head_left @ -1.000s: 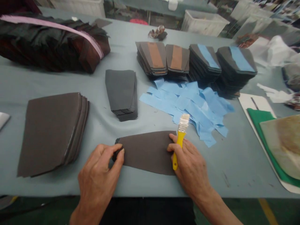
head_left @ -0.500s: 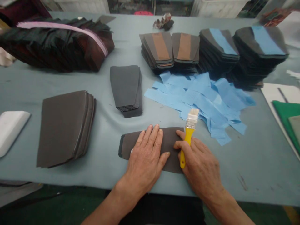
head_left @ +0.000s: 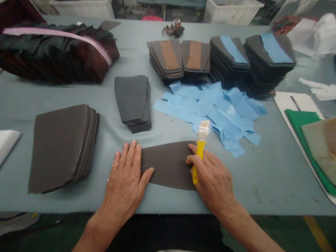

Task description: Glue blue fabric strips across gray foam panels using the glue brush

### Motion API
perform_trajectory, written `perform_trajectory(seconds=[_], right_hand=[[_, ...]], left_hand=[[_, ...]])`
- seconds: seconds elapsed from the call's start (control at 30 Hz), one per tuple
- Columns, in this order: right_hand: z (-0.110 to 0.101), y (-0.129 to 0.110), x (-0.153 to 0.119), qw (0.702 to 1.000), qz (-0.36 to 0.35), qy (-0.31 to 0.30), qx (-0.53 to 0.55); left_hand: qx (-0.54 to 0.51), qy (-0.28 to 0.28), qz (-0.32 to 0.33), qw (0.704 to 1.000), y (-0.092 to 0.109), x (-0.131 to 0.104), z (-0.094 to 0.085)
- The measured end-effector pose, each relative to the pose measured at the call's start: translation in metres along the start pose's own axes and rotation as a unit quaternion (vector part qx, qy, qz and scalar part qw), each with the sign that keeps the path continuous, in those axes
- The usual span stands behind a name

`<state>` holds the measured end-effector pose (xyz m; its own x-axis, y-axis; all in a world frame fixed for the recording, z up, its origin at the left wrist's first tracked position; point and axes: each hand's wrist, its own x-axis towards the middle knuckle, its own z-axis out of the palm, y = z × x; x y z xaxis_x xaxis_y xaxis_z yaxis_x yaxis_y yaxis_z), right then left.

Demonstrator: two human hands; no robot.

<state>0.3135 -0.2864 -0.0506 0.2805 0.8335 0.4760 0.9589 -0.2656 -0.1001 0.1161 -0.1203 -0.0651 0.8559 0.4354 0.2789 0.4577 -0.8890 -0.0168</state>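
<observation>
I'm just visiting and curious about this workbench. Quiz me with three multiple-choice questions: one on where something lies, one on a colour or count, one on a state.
1. Where do the loose blue strips lie?
A. Under the left hand
B. In front of the four banded stacks
C. On the green mat

2. What colour is the brush handle?
A. Yellow
B. Red
C. White

3. How does the left hand rest?
A. Clenched in a fist
B. Raised off the table
C. Flat, palm down, on the dark piece

Answers: 1 B, the strips spread just before the stacks. 2 A, the right hand grips a yellow handle. 3 C, fingers spread over the piece's left end.
</observation>
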Motion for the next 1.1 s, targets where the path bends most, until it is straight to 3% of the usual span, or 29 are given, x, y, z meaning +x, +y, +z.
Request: perform_trajectory(seconds=[0.17, 0.27, 0.47, 0.67, 0.83, 0.97, 1.1], right_hand=[[-0.001, 0.000, -0.001, 1.000, 0.000, -0.011, -0.002], [0.000, 0.001, -0.002, 1.000, 0.005, -0.014, 0.002], [-0.002, 0.002, -0.003, 0.999, 0.008, -0.019, 0.031], [0.011, -0.034, 0.012, 0.989, 0.055, 0.025, 0.133], [0.030, -0.065, 0.025, 0.983, 0.067, -0.004, 0.174], [0.032, -0.069, 0.027, 0.983, 0.070, -0.038, 0.164], [0.032, -0.066, 0.026, 0.982, 0.066, -0.035, 0.174]], left_hand=[[-0.010, 0.013, 0.027, 0.999, 0.011, 0.009, -0.008], [-0.029, 0.001, 0.063, 0.998, 0.019, 0.014, -0.004], [-0.037, 0.007, 0.056, 0.998, 0.020, 0.012, 0.004], [-0.044, 0.024, 0.051, 0.997, 0.021, 0.010, 0.005], [-0.036, 0.024, 0.056, 0.998, 0.020, 0.010, 0.007], [-0.021, 0.032, 0.070, 0.997, 0.019, 0.012, 0.007], [-0.015, 0.036, 0.074, 0.997, 0.019, 0.014, 0.005]])
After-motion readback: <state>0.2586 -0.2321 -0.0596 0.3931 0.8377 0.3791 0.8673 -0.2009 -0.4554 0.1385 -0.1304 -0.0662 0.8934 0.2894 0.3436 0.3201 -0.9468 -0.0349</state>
